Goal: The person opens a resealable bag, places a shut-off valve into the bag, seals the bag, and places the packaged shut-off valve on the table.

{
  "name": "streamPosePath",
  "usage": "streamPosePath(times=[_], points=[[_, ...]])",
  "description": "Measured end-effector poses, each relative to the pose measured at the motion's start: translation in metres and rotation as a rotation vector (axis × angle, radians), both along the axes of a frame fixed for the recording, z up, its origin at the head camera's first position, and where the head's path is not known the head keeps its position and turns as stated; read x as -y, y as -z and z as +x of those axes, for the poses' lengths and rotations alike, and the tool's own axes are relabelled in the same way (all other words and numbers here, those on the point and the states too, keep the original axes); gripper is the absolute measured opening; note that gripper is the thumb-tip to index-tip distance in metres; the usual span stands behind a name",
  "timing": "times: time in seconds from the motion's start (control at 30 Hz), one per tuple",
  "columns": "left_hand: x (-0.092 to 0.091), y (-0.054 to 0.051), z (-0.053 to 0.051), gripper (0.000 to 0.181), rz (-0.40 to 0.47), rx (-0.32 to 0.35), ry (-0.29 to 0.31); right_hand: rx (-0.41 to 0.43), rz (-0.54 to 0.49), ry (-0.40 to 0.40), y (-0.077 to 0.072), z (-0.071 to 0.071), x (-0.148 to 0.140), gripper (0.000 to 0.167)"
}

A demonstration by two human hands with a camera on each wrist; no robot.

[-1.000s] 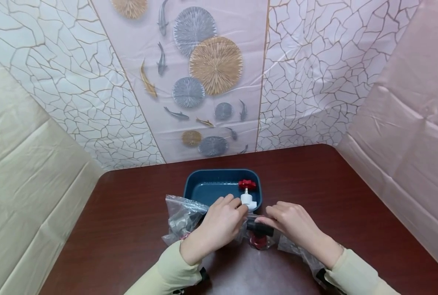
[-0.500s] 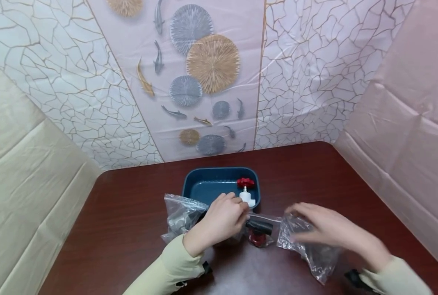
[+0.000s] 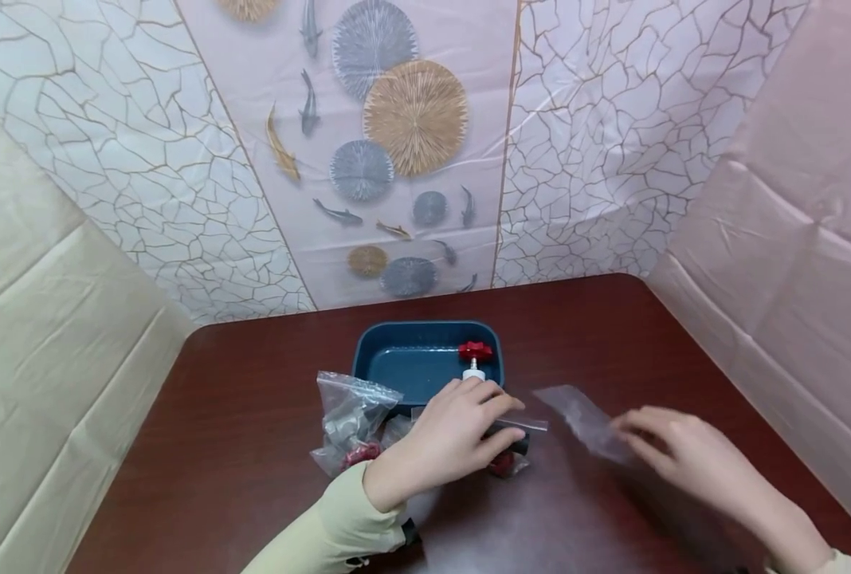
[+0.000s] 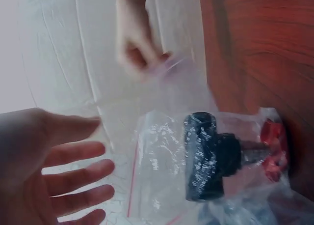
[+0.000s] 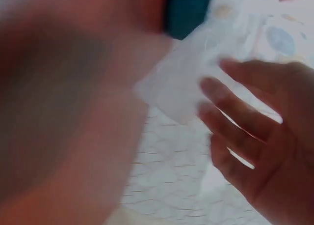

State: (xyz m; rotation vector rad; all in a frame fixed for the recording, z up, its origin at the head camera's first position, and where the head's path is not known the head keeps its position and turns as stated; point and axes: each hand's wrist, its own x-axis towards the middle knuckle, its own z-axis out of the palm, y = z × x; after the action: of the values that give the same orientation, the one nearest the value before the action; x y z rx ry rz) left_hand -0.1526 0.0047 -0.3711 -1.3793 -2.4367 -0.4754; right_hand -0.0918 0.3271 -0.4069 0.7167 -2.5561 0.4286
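Observation:
My left hand (image 3: pixel 461 426) hovers with fingers apart over a clear zip bag holding a black valve (image 4: pixel 203 156) with a red handle (image 4: pixel 274 149). Nothing is between its fingers in the left wrist view. On the right, my right hand (image 3: pixel 691 454) pinches the end of a thin clear plastic bag (image 3: pixel 586 422), blurred by motion; no contents show in it. Behind the left hand, a white valve (image 3: pixel 473 372) with a red handle (image 3: pixel 475 351) sits at the right end of a blue tray (image 3: pixel 375 341); its lower part is hidden.
Left of the left hand lies another zip bag (image 3: pixel 354 406) with a grey part and a red handle (image 3: pixel 361 454). The dark red-brown table (image 3: pixel 253 430) runs back to a patterned cloth wall (image 3: pixel 411 231), with cloth sides left and right.
My right hand has moved away to the right from the black valve's bag and now has the thin plastic bag at its fingertips. My left hand's fingers have spread and shifted slightly right.

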Motion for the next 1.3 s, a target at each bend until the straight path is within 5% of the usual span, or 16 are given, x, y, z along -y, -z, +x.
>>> streamPosePath(times=[0.13,0.23,0.37,0.47,0.6,0.73,0.93,1.03,1.17,1.3], points=[[-0.008,-0.015,-0.006,0.029,0.172,0.163,0.004,-0.114,-0.109,0.11,-0.043,-0.012,0.026,0.033],[-0.015,-0.026,-0.013,0.031,0.274,0.31,-0.008,-0.195,-0.218,0.09,-0.065,-0.021,0.054,0.028],[-0.018,-0.035,-0.017,0.035,0.359,0.422,-0.052,-0.265,-0.295,-0.005,-0.075,-0.028,0.09,0.025],[-0.014,-0.039,-0.016,0.032,0.417,0.446,-0.089,-0.306,-0.309,-0.055,-0.076,-0.031,0.11,0.024],[-0.003,-0.04,-0.013,0.018,0.435,0.396,-0.119,-0.325,-0.324,-0.057,-0.077,-0.035,0.123,0.021],[0.013,-0.039,-0.012,0.012,0.375,0.277,-0.15,-0.316,-0.373,0.03,-0.079,-0.044,0.125,0.017],[0.046,-0.044,-0.011,0.017,0.397,0.139,-0.245,-0.169,-0.484,0.097,-0.083,-0.063,0.128,0.012],[0.06,-0.048,-0.013,0.017,0.441,0.075,-0.261,-0.053,-0.486,0.049,-0.087,-0.071,0.133,0.009],[0.077,-0.048,-0.017,0.008,0.475,0.001,-0.275,0.234,-0.425,-0.056,-0.095,-0.085,0.133,0.019],[0.091,-0.043,-0.022,0.005,0.483,-0.052,-0.349,0.451,-0.177,-0.162,-0.088,-0.114,0.13,0.039]])
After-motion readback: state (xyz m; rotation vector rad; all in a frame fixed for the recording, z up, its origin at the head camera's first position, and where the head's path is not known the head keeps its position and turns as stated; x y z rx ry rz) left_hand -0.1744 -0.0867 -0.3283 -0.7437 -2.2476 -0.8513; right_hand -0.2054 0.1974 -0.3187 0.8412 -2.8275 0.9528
